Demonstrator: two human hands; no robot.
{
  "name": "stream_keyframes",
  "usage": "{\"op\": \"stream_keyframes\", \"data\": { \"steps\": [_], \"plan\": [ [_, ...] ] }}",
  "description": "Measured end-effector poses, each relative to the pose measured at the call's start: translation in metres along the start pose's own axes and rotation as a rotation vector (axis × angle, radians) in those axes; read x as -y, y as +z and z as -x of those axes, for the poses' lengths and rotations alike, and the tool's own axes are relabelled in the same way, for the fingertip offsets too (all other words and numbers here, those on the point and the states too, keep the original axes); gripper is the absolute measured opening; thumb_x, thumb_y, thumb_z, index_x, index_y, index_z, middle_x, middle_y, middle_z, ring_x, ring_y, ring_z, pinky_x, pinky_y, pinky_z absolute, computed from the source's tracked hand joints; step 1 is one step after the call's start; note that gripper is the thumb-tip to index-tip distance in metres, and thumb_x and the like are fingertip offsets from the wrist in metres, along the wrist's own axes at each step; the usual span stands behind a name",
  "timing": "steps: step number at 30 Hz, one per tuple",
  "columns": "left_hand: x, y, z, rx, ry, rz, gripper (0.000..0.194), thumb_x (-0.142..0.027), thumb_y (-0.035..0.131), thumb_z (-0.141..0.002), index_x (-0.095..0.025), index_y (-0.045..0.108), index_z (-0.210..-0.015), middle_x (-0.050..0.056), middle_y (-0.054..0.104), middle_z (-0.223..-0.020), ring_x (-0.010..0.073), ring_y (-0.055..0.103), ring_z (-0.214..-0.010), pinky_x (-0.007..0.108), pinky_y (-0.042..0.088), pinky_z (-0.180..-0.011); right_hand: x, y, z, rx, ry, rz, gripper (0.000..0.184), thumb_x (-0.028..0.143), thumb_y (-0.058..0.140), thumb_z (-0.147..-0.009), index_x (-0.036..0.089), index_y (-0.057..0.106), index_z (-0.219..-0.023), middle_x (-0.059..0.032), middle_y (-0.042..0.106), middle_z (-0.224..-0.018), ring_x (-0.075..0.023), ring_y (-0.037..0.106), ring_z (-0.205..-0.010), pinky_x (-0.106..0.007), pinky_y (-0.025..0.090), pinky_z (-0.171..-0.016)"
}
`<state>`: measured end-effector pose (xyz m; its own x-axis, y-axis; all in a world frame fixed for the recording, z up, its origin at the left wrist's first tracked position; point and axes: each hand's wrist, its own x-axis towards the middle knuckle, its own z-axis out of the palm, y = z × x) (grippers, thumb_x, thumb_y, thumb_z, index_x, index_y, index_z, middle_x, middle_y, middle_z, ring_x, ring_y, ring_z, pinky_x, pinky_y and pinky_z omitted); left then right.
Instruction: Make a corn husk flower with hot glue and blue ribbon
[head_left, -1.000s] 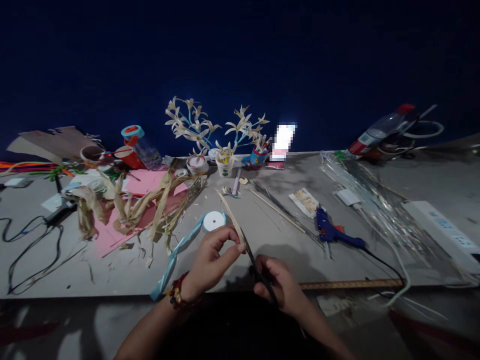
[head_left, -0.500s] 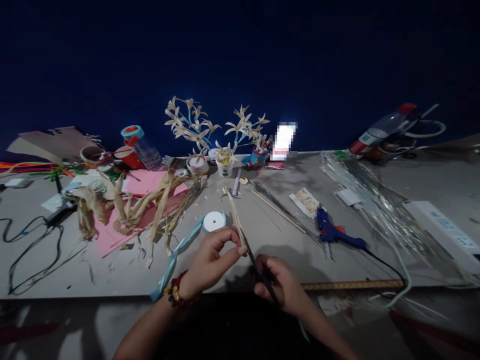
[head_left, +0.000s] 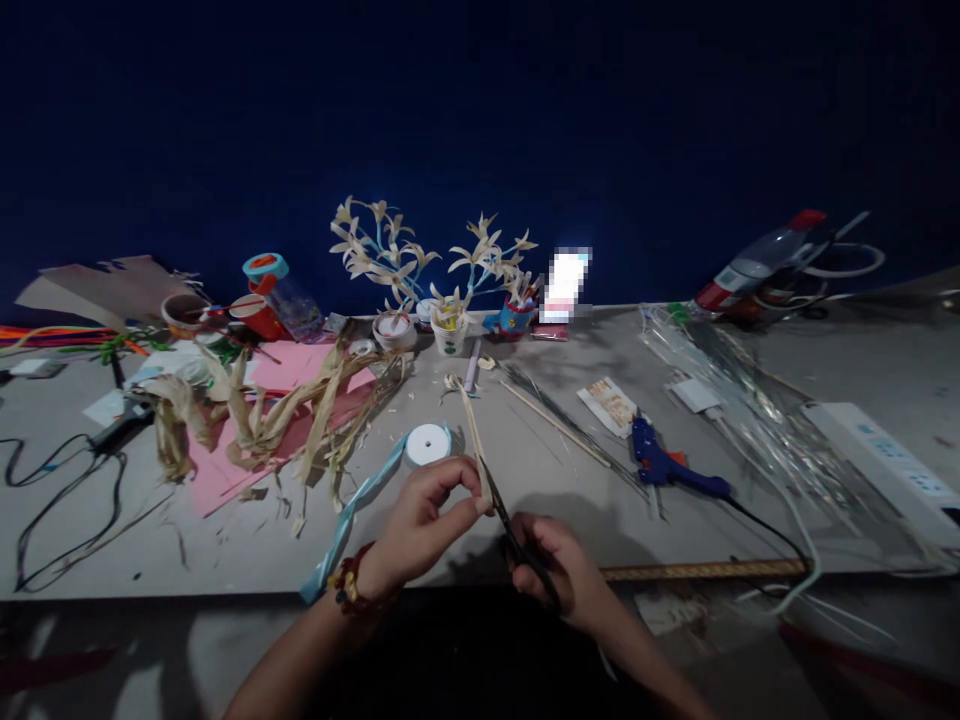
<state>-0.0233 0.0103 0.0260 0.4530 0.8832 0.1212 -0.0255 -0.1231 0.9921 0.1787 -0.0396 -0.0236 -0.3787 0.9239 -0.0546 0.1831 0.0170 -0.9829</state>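
My left hand (head_left: 424, 520) pinches the near end of a long pale dried leaf strip (head_left: 472, 430), which points away over the grey table (head_left: 247, 545). My right hand (head_left: 559, 565) is closed around dark scissors (head_left: 517, 540), whose blades meet the strip just beside my left thumb. A beaded bracelet (head_left: 349, 590) sits on my left wrist. A white spool (head_left: 427, 443) with light blue ribbon (head_left: 349, 515) trailing toward me lies just beyond my left hand.
Dried husk strips (head_left: 262, 415) lie on pink paper (head_left: 300, 365) at left. Small pots with husk flowers (head_left: 450, 330) stand at the back. A blue glue gun (head_left: 664, 462), thin sticks (head_left: 555, 420), clear plastic (head_left: 735, 400), a power strip (head_left: 885, 460) and black cables (head_left: 52, 500) surround the work area.
The far end of the strip has swung slightly to the right and the scissors have crept a little further along it. Both hands stay almost in place.
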Motion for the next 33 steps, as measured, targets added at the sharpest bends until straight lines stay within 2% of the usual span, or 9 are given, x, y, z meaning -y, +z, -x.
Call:
{"op": "stream_keyframes", "data": {
  "steps": [12,18,26,33],
  "plan": [
    [0.001,-0.003,0.000,0.042,-0.010,0.045,0.019,-0.028,0.060,-0.093,-0.017,0.055,-0.078,0.005,0.064,-0.082,0.0168,0.058,-0.079,0.029,0.044,-0.077,-0.002,-0.006,0.001,0.035,0.025,0.006,0.064,0.086,0.051,-0.073,0.022,0.043,-0.068,0.0027,0.048,-0.060,-0.0124,0.041,-0.055,-0.023,0.034,-0.050],
    [-0.001,-0.003,-0.003,0.103,-0.037,0.067,0.020,-0.030,0.061,-0.093,-0.017,0.055,-0.078,0.007,0.065,-0.083,0.0184,0.060,-0.080,0.030,0.044,-0.077,0.002,-0.011,0.000,0.023,0.009,0.069,0.066,0.086,0.053,-0.072,0.022,0.042,-0.066,0.0035,0.045,-0.059,-0.0123,0.037,-0.056,-0.025,0.029,-0.052],
    [0.004,-0.001,-0.009,0.136,-0.061,0.133,0.021,-0.030,0.062,-0.092,-0.017,0.055,-0.077,0.007,0.066,-0.082,0.0185,0.061,-0.081,0.030,0.045,-0.078,-0.007,-0.014,0.003,-0.004,-0.014,0.114,0.062,0.082,0.049,-0.079,0.022,0.039,-0.065,0.0046,0.038,-0.060,-0.0126,0.034,-0.056,-0.026,0.026,-0.053],
    [0.013,0.003,-0.021,0.175,-0.155,0.223,0.023,-0.033,0.065,-0.089,-0.017,0.056,-0.075,0.007,0.068,-0.083,0.0197,0.063,-0.084,0.031,0.046,-0.080,-0.015,-0.019,0.004,-0.054,0.002,0.126,0.057,0.076,0.051,-0.082,0.023,0.036,-0.066,0.0046,0.036,-0.063,-0.0130,0.033,-0.059,-0.026,0.028,-0.053]
  ]
}}
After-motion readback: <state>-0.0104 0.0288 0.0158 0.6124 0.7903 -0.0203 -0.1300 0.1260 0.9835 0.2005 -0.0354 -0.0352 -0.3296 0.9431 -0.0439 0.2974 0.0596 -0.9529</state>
